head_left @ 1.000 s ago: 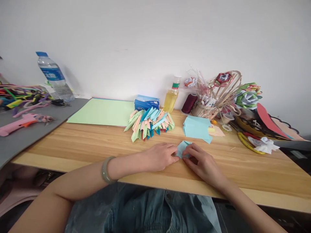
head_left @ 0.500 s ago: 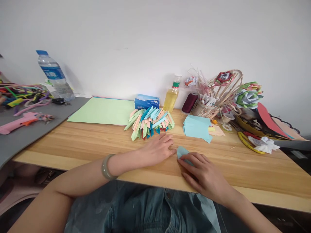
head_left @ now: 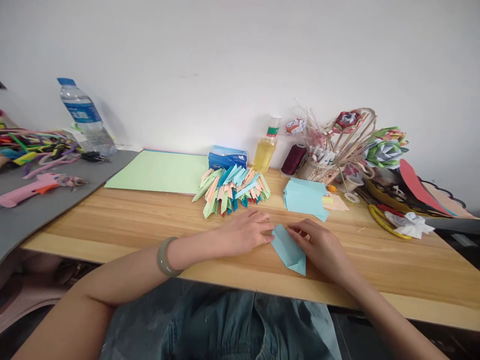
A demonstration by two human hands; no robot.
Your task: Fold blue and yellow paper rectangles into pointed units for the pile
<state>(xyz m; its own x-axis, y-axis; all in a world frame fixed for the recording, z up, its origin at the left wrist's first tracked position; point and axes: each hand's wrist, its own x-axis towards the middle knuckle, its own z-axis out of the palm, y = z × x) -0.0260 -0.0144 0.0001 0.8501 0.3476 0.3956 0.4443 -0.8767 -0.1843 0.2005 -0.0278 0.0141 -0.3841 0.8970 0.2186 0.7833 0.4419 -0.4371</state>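
Observation:
A light blue sheet of paper (head_left: 288, 250) with folded corners lies on the wooden table in front of me. My left hand (head_left: 247, 232) rests palm down at its upper left edge, fingers stretched out, the tips touching or very near the paper. At the upper right edge, my right hand (head_left: 320, 245) pinches the paper between thumb and fingers. Just beyond my left hand sits a pile of folded paper pieces (head_left: 232, 190) in green, peach and blue. Further right lies a stack of light blue sheets (head_left: 305, 195).
A green sheet (head_left: 161, 170), a tissue pack (head_left: 227, 157), a bottle of yellow liquid (head_left: 264, 150) and a thread spool (head_left: 293, 160) line the back. Paper flowers (head_left: 384, 147) stand at right. At left are a water bottle (head_left: 84, 117) and a pink glue gun (head_left: 41, 189).
My right hand has moved from over the blue paper to its upper right edge, so more of the sheet shows. My left hand has barely moved.

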